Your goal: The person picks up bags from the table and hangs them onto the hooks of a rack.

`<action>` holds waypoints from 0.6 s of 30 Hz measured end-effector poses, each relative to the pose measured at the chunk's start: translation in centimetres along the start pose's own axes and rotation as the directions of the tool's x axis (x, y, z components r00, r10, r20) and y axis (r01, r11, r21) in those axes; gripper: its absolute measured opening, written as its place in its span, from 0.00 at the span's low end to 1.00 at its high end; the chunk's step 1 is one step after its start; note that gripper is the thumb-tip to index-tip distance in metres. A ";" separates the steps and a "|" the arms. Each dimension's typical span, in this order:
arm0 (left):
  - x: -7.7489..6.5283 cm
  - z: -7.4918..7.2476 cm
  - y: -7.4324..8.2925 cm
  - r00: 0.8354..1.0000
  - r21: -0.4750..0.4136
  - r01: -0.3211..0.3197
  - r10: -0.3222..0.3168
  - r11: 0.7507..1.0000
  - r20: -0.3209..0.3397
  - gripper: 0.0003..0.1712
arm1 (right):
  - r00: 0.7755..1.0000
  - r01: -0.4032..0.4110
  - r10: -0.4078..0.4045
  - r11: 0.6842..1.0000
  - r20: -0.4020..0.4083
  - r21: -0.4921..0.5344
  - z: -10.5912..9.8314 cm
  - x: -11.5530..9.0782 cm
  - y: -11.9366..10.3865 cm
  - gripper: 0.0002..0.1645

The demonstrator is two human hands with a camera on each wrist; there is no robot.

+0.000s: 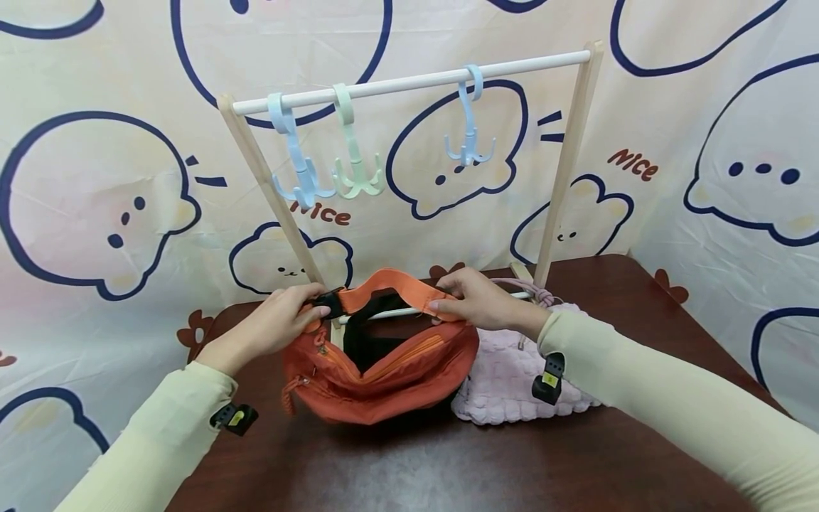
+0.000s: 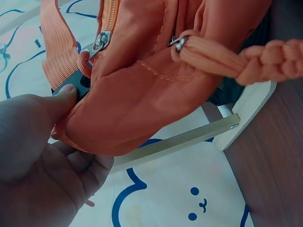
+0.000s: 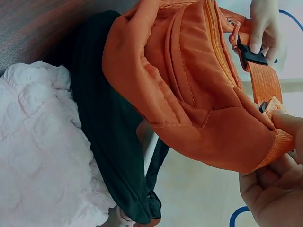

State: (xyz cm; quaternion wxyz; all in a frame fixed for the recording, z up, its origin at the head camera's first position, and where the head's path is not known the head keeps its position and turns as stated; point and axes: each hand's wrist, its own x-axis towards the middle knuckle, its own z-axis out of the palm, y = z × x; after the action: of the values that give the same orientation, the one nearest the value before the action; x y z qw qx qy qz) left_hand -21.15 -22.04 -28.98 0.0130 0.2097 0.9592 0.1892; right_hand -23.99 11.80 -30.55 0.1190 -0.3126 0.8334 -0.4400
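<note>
An orange waist bag (image 1: 390, 391) hangs between both hands over the table, its zipped front toward me. My left hand (image 1: 288, 316) grips its left end, thumb on the black buckle (image 1: 330, 304). In the left wrist view that thumb presses the buckle beside a silver zipper pull (image 2: 97, 45). At the other end, my right hand (image 1: 476, 300) pinches the bag's corner where the orange strap (image 1: 399, 281) joins. The strap arches up between the hands. A braided orange cord (image 2: 265, 61) dangles from a second zipper.
Behind the orange bag is a dark green-black bag (image 3: 111, 137). A fluffy pink bag (image 1: 505, 377) lies right of it on the brown table (image 1: 409, 469). A rack with a white rail (image 1: 403, 86) stands behind, carrying two blue hooks (image 1: 297, 160) and a green hook (image 1: 354, 153).
</note>
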 end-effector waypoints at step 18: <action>0.1 -0.4 0.8 0.999 0.011 -0.037 0.037 0.999 -0.033 0.16 | 1.000 0.005 -0.005 1.000 -0.015 0.000 -1.0 -0.3 -0.1 0.08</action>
State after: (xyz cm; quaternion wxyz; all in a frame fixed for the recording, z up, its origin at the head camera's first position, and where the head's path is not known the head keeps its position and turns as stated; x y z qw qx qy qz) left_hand -20.97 -21.41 -28.32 -0.0077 0.2243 0.9562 0.1881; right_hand -24.21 12.60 -29.89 0.1118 -0.3114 0.8335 -0.4425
